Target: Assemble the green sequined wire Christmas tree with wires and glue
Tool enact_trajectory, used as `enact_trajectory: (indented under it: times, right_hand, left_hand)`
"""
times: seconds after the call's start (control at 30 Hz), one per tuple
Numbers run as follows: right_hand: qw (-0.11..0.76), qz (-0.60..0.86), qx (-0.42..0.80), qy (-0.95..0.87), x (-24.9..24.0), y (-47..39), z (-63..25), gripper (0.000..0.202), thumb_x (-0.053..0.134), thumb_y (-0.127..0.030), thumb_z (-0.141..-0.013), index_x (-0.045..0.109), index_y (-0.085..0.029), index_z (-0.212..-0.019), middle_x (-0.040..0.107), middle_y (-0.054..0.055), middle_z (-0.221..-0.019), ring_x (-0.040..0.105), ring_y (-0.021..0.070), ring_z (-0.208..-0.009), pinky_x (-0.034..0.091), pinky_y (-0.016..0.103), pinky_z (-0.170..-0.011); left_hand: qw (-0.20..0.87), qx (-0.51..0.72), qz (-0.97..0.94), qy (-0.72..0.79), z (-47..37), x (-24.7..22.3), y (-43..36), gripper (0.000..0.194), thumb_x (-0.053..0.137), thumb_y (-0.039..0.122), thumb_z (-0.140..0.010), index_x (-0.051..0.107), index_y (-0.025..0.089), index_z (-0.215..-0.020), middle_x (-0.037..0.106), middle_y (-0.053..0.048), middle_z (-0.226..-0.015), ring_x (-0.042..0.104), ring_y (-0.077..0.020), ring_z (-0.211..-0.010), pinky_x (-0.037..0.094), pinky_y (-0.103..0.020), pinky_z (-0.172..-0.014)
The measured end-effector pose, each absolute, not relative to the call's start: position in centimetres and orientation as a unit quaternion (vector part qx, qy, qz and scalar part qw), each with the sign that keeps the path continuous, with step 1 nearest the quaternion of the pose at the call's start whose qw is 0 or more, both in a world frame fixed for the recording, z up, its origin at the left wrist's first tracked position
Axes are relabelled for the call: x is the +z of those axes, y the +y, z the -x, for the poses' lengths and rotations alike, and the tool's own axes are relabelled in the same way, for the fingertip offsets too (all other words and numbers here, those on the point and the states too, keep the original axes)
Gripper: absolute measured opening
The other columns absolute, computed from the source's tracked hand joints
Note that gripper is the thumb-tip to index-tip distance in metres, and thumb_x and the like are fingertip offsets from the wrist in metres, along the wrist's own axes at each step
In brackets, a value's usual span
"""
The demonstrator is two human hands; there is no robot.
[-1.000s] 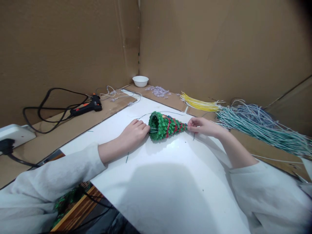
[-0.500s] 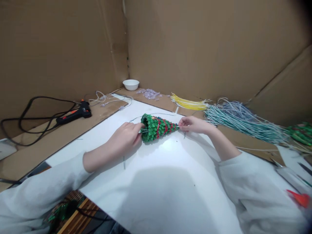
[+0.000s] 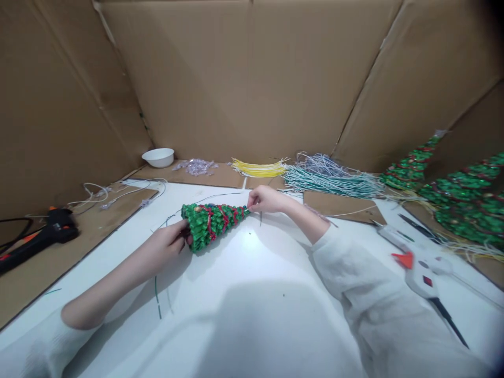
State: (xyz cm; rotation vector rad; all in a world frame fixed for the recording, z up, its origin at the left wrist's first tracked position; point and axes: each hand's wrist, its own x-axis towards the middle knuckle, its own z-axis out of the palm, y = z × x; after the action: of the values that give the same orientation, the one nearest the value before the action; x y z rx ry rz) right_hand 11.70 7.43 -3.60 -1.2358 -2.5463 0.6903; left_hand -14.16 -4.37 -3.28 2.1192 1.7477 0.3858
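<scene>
Head view: the left hand [image 3: 165,245] grips the tree [image 3: 200,227] at eight o'clock, the right hand [image 3: 268,199] pinches its tip [image 3: 244,211] at two; garland [image 3: 211,223] seems done, the tip's finish hidden.

The tree [image 3: 202,228] is green, wound with slanting red bands. The worktop [image 3: 283,252] is white, like the far bowl [image 3: 158,157]; the beads [image 3: 197,167], pale lilac. One wire bundle [image 3: 259,168] is yellow, the one right of it [image 3: 333,181] teal and white. The left glue gun [image 3: 59,228] is black with orange.
</scene>
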Motion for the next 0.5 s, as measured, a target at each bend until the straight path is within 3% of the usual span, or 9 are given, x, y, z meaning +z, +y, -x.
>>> enact_trajectory:
  times: [0.2, 0.5]
  right_hand:
    - [0.12, 0.415, 0.207, -0.878, -3.24, 6.97, -11.57, 0.005, 0.062, -0.011, -0.068, 0.066, -0.013, -0.071, 0.068, 0.003, -0.071, 0.06, 0.0107, -0.067, 0.041, 0.018, -0.061]
    - [0.113, 0.408, 0.17, -0.89, -3.27, 6.79, -11.37, 0.007, 0.06, -0.01, -0.067, 0.064, -0.015, -0.069, 0.067, 0.002, -0.075, 0.059, 0.0117, -0.071, 0.039, 0.019, -0.062]
  left_hand:
    - [0.17, 0.138, -0.754, 0.62, 13.61, -3.21, -4.38, 0.016, 0.034, 0.026, -0.072, 0.049, 0.022, -0.066, 0.054, 0.0, -0.048, 0.052, -0.02, -0.049, 0.042, -0.029, -0.052]
    - [0.152, 0.101, -0.746, 0.64, 13.5, -2.86, -4.31, 0.022, 0.034, 0.028, -0.074, 0.045, 0.022, -0.056, 0.059, -0.003, -0.051, 0.056, -0.0213, -0.052, 0.041, -0.029, -0.054]
